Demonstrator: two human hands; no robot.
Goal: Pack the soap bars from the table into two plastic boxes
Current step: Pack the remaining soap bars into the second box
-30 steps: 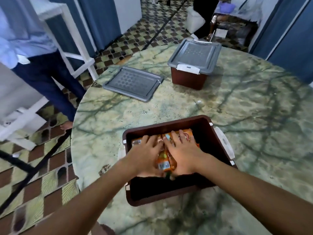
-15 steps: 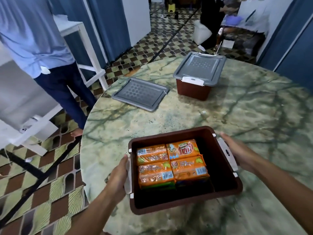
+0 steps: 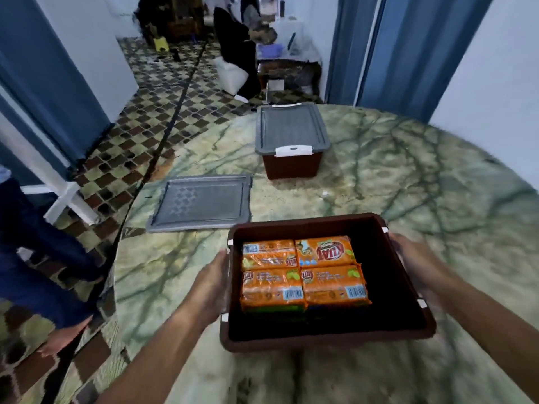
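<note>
My left hand (image 3: 214, 282) and right hand (image 3: 415, 265) grip the two short sides of the open brown box (image 3: 405, 290), one each side, with four orange soap bars (image 3: 303, 271) packed flat against its far-left end, near part dark and bare. Second box (image 3: 291, 163) sits lidded farther back on the table (image 3: 408, 185), loose grey lid (image 3: 201, 204) just beyond-left of mine. Likely step: position box then lid it, so keep it level, even pressure both sides, bars don't slide.
</note>
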